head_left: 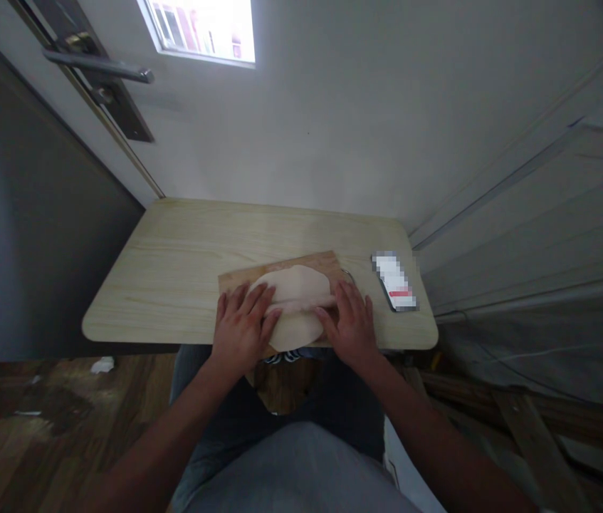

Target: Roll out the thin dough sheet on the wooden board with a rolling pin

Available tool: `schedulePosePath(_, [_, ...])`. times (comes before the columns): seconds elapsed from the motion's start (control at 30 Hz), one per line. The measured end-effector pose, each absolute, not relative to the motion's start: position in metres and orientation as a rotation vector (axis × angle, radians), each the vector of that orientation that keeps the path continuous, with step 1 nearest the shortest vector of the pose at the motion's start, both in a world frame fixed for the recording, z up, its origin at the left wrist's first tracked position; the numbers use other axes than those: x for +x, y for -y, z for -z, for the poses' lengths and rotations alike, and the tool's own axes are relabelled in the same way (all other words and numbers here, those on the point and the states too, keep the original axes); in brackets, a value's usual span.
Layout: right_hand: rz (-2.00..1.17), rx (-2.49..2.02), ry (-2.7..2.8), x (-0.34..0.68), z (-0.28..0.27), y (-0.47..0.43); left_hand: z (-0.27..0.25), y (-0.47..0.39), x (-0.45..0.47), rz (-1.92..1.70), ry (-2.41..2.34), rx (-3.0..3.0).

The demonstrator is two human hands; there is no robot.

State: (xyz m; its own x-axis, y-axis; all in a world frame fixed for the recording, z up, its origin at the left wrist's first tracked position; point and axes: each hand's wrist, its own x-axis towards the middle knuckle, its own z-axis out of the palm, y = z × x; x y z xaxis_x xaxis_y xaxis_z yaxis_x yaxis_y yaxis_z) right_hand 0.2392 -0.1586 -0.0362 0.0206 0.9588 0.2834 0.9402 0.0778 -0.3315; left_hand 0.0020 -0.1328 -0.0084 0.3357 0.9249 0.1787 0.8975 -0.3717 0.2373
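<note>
A thin, pale sheet of dough [298, 280] lies spread on a wooden cutting board [327, 260], its near edge reaching the front of the table. Across the dough runs a slim, light rolling pin [304, 303], close to the dough in colour. My left hand [242, 320] covers the pin's left end, fingers forward over it and thumb on the near side. At the right end, my right hand [350, 320] bears on the pin in the same way. Both ends of the pin are hidden under my hands.
The board rests on a light wood-grain table [173, 263] with rounded corners. To the right lies a phone [394, 281] with a lit, blurred screen. A white door [306, 135] with a metal handle [101, 65] stands directly behind the table.
</note>
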Motion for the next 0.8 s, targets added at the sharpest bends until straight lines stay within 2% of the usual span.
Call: schedulePosePath(0.8, [-0.061, -2.008, 2.022, 0.226, 0.015, 0.086, 0.008, 0.061, 0.004, -0.409, -1.819, 2.365])
